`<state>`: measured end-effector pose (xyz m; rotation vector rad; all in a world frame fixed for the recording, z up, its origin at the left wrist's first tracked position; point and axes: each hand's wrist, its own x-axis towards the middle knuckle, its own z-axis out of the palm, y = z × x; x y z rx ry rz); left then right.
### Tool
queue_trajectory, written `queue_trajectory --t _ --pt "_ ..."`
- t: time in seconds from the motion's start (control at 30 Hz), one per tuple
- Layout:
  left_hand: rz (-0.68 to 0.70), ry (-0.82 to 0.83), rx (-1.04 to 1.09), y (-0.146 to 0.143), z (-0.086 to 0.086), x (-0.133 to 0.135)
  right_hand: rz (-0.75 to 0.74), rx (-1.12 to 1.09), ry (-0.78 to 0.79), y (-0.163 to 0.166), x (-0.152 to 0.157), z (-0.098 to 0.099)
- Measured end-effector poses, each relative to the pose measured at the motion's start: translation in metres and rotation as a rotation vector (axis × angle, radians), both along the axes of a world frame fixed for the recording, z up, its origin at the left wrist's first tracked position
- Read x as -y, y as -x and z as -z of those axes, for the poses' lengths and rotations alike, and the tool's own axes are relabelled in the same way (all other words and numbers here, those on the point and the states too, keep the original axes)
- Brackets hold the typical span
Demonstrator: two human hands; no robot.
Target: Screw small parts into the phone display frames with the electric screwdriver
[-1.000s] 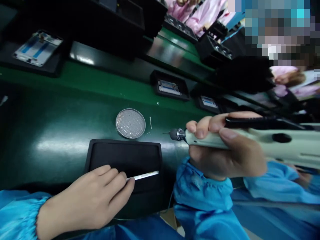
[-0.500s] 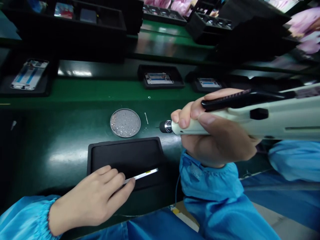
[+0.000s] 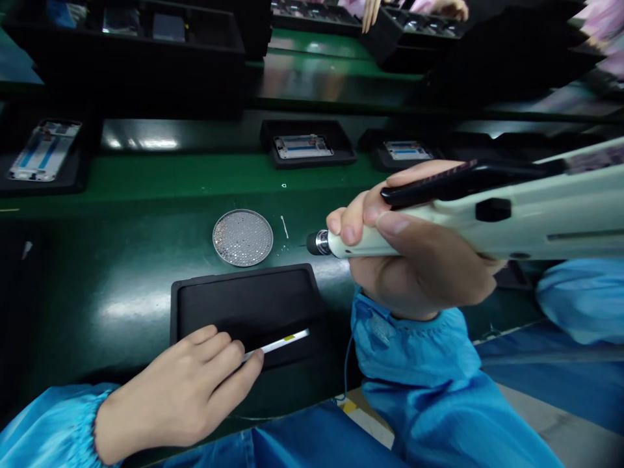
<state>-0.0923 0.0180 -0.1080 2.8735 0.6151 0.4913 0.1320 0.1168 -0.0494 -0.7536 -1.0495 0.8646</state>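
My left hand (image 3: 182,383) is closed on a thin white phone frame (image 3: 280,340), seen edge-on with a yellow mark on its side. It holds the frame tilted over a black tray (image 3: 244,299); the fingers hide the frame's left part. In my right hand (image 3: 414,260) is a pale green electric screwdriver (image 3: 521,218) with a black lever, its thin bit pointing left. The bit hangs just right of a round screw plate (image 3: 242,238) full of tiny screws. A small white stick (image 3: 284,227) lies between plate and bit.
Phone frames lie in black trays along the back: one at the left (image 3: 46,153), one in the middle (image 3: 303,146), one further right (image 3: 408,150). Black bins (image 3: 195,65) stand behind. A co-worker's hand (image 3: 371,14) shows at the top.
The screwdriver and right hand have shifted slightly left and up in view. At the top, co-workers' hands have moved over the far bins. My left hand keeps its hold.
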Motion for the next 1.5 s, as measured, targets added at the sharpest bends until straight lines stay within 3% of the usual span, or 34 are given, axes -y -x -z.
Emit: queue_trajectory --t 0.3,1.23,1.37,1.5 --pt "0.003 0.062 -0.189 -0.004 -0.007 0.0 -0.021 -0.039 0.016 -0.001 0.0 -0.001" --pt "0.04 0.166 -0.365 -0.014 -0.021 -0.007 -0.044 -0.028 -0.082 -0.005 0.0 0.003" --pt "-0.028 0.144 -0.285 -0.008 -0.013 -0.023 -0.04 -0.034 -0.097 -0.005 0.0 0.003" --pt "-0.206 0.055 -0.221 0.003 0.014 -0.052 -0.05 -0.004 -0.123 -0.007 -0.002 0.005"
